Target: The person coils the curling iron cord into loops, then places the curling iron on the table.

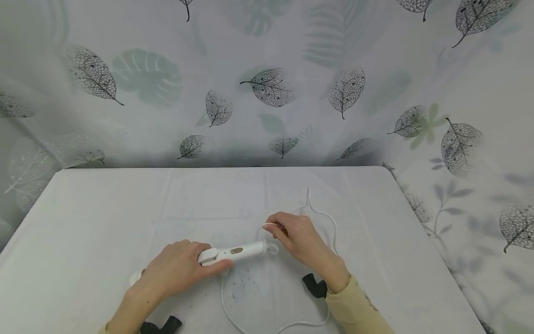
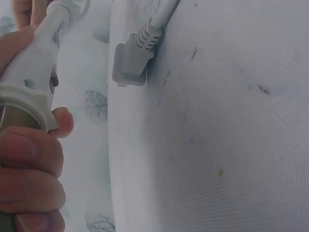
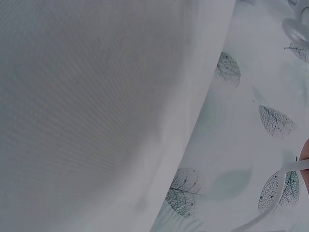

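Note:
My left hand (image 1: 177, 266) grips a white curling iron (image 1: 246, 251), fingers wrapped round its metal barrel (image 2: 19, 118), which the head view mostly hides. The handle points right, toward my right hand (image 1: 298, 236). That hand pinches the thin white cord (image 1: 335, 227) between thumb and fingers, close to where the cord leaves the handle end. Below the handle is the cord's white plug (image 2: 133, 60), seen over the tablecloth in the left wrist view. Only a bit of the cord and a fingertip (image 3: 305, 154) show at the edge of the right wrist view.
A white cloth covers the table (image 1: 104, 208). The cord runs in a long loop across its front and right part, passing under the right forearm. Black pieces (image 1: 314, 285) sit by both wrists. Behind the table hangs a leaf-patterned curtain (image 1: 271, 46).

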Demonstrator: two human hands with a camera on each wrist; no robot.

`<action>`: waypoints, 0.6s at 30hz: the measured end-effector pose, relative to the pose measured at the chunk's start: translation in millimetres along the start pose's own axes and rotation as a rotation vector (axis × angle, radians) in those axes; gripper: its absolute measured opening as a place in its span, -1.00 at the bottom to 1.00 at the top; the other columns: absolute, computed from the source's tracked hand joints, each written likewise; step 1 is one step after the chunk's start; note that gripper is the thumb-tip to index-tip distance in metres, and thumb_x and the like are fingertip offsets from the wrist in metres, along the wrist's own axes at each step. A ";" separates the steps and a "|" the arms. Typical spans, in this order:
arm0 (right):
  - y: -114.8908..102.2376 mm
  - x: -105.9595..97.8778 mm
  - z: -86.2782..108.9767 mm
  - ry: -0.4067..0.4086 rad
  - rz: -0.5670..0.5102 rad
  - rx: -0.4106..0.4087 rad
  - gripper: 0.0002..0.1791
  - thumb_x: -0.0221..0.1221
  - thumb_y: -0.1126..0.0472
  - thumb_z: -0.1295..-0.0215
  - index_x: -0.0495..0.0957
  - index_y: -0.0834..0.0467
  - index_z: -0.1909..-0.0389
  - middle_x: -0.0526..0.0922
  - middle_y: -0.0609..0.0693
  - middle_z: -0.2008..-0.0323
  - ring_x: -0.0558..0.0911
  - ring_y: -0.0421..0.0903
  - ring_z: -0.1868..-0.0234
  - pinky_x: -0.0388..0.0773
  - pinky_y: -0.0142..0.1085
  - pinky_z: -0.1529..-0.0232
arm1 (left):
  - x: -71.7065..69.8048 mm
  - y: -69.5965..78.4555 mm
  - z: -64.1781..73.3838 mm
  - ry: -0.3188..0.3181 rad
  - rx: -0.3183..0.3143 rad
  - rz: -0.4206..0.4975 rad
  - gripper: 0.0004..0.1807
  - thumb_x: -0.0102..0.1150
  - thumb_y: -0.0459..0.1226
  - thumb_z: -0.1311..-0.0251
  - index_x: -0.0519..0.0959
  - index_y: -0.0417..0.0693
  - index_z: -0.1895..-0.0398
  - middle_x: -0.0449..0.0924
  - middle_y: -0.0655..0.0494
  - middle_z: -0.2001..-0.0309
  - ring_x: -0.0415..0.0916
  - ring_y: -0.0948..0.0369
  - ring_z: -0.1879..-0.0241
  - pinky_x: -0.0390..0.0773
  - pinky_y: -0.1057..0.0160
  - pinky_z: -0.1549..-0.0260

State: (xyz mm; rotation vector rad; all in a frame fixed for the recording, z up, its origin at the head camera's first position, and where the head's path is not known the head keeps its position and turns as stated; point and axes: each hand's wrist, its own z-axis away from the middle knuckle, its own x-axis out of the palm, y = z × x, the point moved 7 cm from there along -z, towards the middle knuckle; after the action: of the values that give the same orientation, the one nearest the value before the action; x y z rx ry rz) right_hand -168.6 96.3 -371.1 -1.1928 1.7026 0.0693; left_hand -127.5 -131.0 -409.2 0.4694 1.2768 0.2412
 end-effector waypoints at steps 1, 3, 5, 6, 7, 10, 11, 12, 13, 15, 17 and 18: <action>-0.5 0.3 -0.1 -0.009 0.002 0.009 -0.94 0.30 0.24 -0.30 0.62 0.14 0.31 0.50 -0.19 0.54 0.35 -0.38 0.54 0.33 -0.54 0.50 | -0.1 -0.6 -0.2 0.001 -0.008 -0.003 -0.40 0.07 0.56 0.06 0.55 0.31 0.54 0.37 0.29 0.63 0.28 0.31 0.61 0.24 0.28 0.60; -0.8 1.3 0.0 -0.025 -0.004 0.030 -0.92 0.28 0.21 -0.34 0.62 0.14 0.30 0.47 -0.20 0.55 0.33 -0.39 0.55 0.32 -0.54 0.52 | -0.4 -2.0 -0.6 0.007 -0.025 -0.010 -0.38 0.04 0.57 0.06 0.53 0.30 0.54 0.36 0.27 0.63 0.28 0.30 0.62 0.23 0.27 0.61; -1.0 1.8 0.0 -0.036 -0.007 0.048 -0.91 0.26 0.19 -0.37 0.61 0.13 0.30 0.44 -0.21 0.56 0.31 -0.39 0.55 0.29 -0.53 0.53 | -1.2 -2.8 -0.7 0.020 -0.036 -0.021 -0.36 0.02 0.58 0.06 0.52 0.28 0.54 0.35 0.25 0.63 0.28 0.29 0.62 0.22 0.26 0.62; -1.0 2.2 0.1 -0.040 -0.010 0.055 -0.91 0.25 0.19 -0.38 0.61 0.13 0.30 0.42 -0.22 0.57 0.29 -0.39 0.56 0.28 -0.53 0.54 | -1.7 -3.5 -0.9 0.029 -0.043 -0.027 -0.35 0.01 0.58 0.06 0.51 0.27 0.55 0.35 0.25 0.64 0.27 0.28 0.63 0.22 0.25 0.62; -1.1 2.4 0.1 -0.041 -0.014 0.059 -0.91 0.26 0.19 -0.37 0.61 0.12 0.30 0.41 -0.22 0.58 0.28 -0.40 0.57 0.27 -0.53 0.55 | -2.0 -3.8 -1.0 0.036 -0.046 -0.031 -0.35 0.00 0.58 0.05 0.51 0.27 0.55 0.35 0.24 0.64 0.27 0.27 0.63 0.22 0.25 0.62; -2.0 2.9 -0.2 -0.042 -0.019 0.062 -0.93 0.27 0.23 -0.35 0.60 0.12 0.32 0.36 -0.22 0.60 0.24 -0.40 0.57 0.23 -0.53 0.56 | -2.8 -5.3 -1.2 0.057 -0.055 -0.038 -0.34 -0.03 0.59 0.03 0.48 0.27 0.57 0.34 0.23 0.63 0.27 0.26 0.63 0.22 0.25 0.62; -2.4 3.0 -0.4 -0.042 -0.020 0.061 -0.93 0.27 0.23 -0.35 0.60 0.13 0.32 0.35 -0.22 0.60 0.24 -0.40 0.57 0.22 -0.54 0.56 | -3.3 -5.3 -1.4 0.064 -0.052 -0.040 -0.34 -0.04 0.58 0.02 0.47 0.26 0.59 0.34 0.23 0.64 0.27 0.26 0.63 0.23 0.25 0.62; -2.7 3.1 -0.4 -0.042 -0.021 0.060 -0.93 0.28 0.24 -0.34 0.59 0.13 0.32 0.34 -0.22 0.61 0.23 -0.40 0.58 0.21 -0.54 0.56 | -3.5 -5.7 -1.8 0.071 -0.052 -0.042 -0.34 -0.05 0.58 0.01 0.47 0.26 0.59 0.34 0.23 0.64 0.27 0.26 0.64 0.23 0.25 0.62; -3.1 3.3 -0.5 -0.043 -0.021 0.060 -0.93 0.28 0.24 -0.34 0.59 0.13 0.32 0.33 -0.22 0.61 0.23 -0.40 0.58 0.20 -0.54 0.56 | -3.9 -5.4 -1.7 0.078 -0.046 -0.045 -0.34 -0.06 0.57 -0.01 0.47 0.25 0.58 0.34 0.22 0.64 0.26 0.26 0.64 0.23 0.25 0.62; -3.5 3.8 -0.6 -0.049 -0.021 0.063 -0.92 0.29 0.23 -0.33 0.59 0.13 0.31 0.33 -0.23 0.61 0.22 -0.40 0.58 0.20 -0.54 0.56 | -4.7 -4.8 -1.5 0.090 -0.035 -0.052 -0.33 -0.08 0.56 -0.05 0.48 0.21 0.57 0.34 0.21 0.64 0.26 0.25 0.64 0.23 0.24 0.63; -3.7 4.7 -0.6 -0.060 -0.022 0.068 -0.92 0.29 0.23 -0.33 0.59 0.13 0.31 0.32 -0.23 0.61 0.23 -0.40 0.58 0.21 -0.53 0.56 | -5.8 -4.3 -1.3 0.102 -0.027 -0.059 -0.32 -0.09 0.55 -0.07 0.48 0.20 0.57 0.33 0.21 0.65 0.26 0.25 0.64 0.23 0.24 0.63; -3.8 5.2 -0.6 -0.067 -0.023 0.071 -0.92 0.29 0.22 -0.34 0.59 0.12 0.31 0.32 -0.23 0.62 0.23 -0.40 0.58 0.21 -0.53 0.56 | -6.2 -4.4 -1.3 0.109 -0.025 -0.062 -0.32 -0.10 0.55 -0.08 0.47 0.19 0.57 0.33 0.21 0.66 0.25 0.25 0.64 0.22 0.24 0.63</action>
State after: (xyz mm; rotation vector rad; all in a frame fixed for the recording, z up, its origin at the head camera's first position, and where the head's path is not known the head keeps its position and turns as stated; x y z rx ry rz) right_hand -166.3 90.6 -373.0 -1.1451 1.6195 0.0337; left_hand -130.9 -137.3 -406.1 0.3984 1.3909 0.2327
